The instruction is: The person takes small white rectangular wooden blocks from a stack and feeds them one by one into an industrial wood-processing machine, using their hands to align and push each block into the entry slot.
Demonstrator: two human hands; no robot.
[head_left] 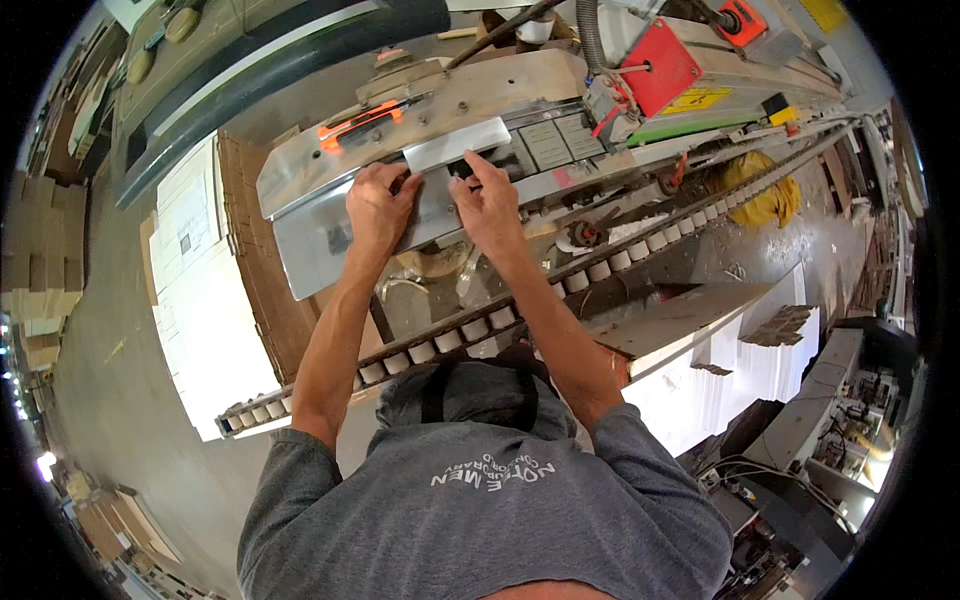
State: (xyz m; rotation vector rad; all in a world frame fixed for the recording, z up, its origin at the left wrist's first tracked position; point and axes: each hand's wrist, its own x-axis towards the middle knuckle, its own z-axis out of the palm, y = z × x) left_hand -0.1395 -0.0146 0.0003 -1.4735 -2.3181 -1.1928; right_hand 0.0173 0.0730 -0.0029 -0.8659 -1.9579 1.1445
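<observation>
A short white strip [457,144] lies at a slant on the metal bed of a machine, against its upper guide plate [500,88]. My left hand [380,208] is closed at the strip's left end, thumb and fingers pinched together at its edge. On the other side, my right hand [487,208] reaches up with its index fingertip at the strip's near edge. Its thumb stays apart, and its other fingers are partly curled. Beneath both hands runs the smooth grey metal table [325,240].
A roller conveyor rail [475,330] crosses between my body and the machine. White panels with cardboard [205,270] stand at left; more white panels [735,370] are at right. An orange clamp piece [360,128] and a red box [660,68] sit on the machine. A yellow bag [765,190] lies beyond.
</observation>
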